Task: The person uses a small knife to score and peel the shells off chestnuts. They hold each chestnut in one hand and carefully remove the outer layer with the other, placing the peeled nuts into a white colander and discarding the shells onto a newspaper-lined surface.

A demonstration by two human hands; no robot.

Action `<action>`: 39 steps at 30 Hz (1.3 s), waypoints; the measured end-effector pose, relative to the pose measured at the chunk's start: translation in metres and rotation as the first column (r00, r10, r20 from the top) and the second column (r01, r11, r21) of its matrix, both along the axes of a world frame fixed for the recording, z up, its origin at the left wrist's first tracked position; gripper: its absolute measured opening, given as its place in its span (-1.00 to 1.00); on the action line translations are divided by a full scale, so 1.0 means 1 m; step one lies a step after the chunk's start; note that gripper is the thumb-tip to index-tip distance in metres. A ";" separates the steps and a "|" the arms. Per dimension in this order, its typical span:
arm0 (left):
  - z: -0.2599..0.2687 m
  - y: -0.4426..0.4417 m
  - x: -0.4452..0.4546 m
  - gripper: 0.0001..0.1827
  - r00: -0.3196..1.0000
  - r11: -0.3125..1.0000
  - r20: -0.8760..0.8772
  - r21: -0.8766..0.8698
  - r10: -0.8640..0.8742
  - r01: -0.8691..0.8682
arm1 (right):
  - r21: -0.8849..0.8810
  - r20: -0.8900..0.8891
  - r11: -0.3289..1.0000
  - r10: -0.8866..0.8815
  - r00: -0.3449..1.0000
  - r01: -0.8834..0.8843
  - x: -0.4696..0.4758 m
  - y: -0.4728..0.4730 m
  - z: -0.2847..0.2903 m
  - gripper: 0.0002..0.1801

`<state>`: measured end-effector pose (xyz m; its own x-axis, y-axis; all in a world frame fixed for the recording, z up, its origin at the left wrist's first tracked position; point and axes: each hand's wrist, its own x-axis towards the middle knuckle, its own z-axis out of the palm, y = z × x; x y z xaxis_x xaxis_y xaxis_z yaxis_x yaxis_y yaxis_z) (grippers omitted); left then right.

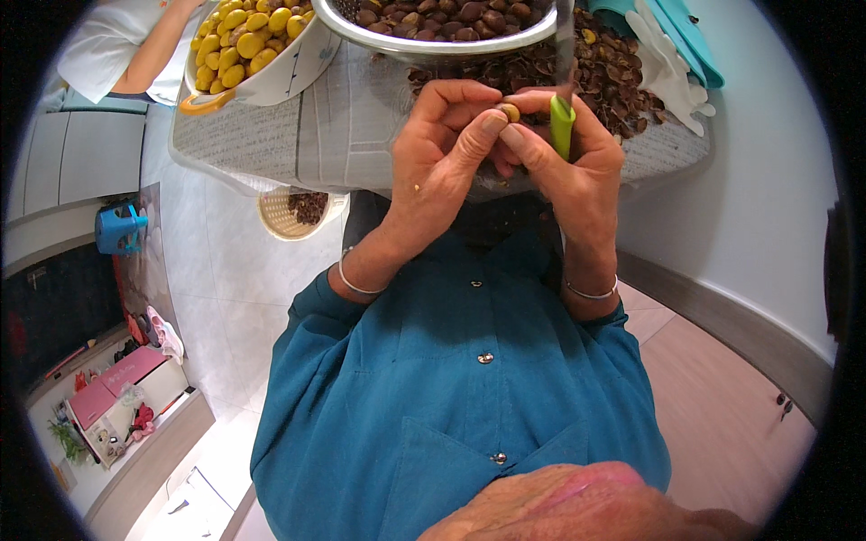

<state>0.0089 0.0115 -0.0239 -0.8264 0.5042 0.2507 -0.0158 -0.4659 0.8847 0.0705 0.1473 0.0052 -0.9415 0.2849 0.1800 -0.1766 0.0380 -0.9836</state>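
Observation:
Between the fingertips of both hands is a small yellowish-brown chestnut [509, 113], partly covered by the thumbs. My left hand [446, 145] pinches it from one side with thumb and index finger. My right hand [568, 149] meets it from the other side and also holds a knife with a green handle [561, 127], its blade pointing away from me. Straight ahead stands a metal colander [440, 46] full of brown unpeeled chestnuts [460, 19]. A heap of dark chestnut shells [609, 67] spreads on the table behind and beside my right hand.
A white bowl with orange handles [291, 78] holds peeled yellow chestnuts [247, 47] at the table's left. Another person's arm [159, 51] is beside it. White gloves [659, 61] lie at the right by the wall [764, 135]. Below the table [237, 145] is a basket with shells [274, 215].

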 end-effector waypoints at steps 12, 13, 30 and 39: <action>0.008 -0.007 -0.008 -0.76 0.990 0.985 -0.137 -0.171 0.012 -0.036 | 0.400 -0.394 0.887 -0.063 0.917 0.233 -0.011 0.006 -0.022 -0.75; 0.009 -0.008 -0.007 -0.76 0.990 0.982 -0.142 -0.184 0.006 -0.032 | 0.388 -0.378 0.893 -0.070 0.923 0.227 -0.010 0.006 -0.021 -0.75; 0.000 0.006 0.008 -0.85 0.948 0.939 -0.288 -0.268 0.134 -0.214 | 0.254 -0.234 0.907 -0.278 0.932 0.335 0.004 -0.011 -0.025 -0.83; 0.008 0.008 0.009 -0.82 0.996 0.975 -0.066 -0.208 0.066 -0.078 | -0.052 -0.089 0.964 -0.265 0.960 0.261 0.009 -0.013 -0.026 -0.80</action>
<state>0.0175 0.0191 -0.0160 -0.8495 0.4905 0.1943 0.0657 -0.2670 0.9615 0.0794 0.1339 -0.0211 -0.8117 0.5288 0.2479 -0.2576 0.0568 -0.9646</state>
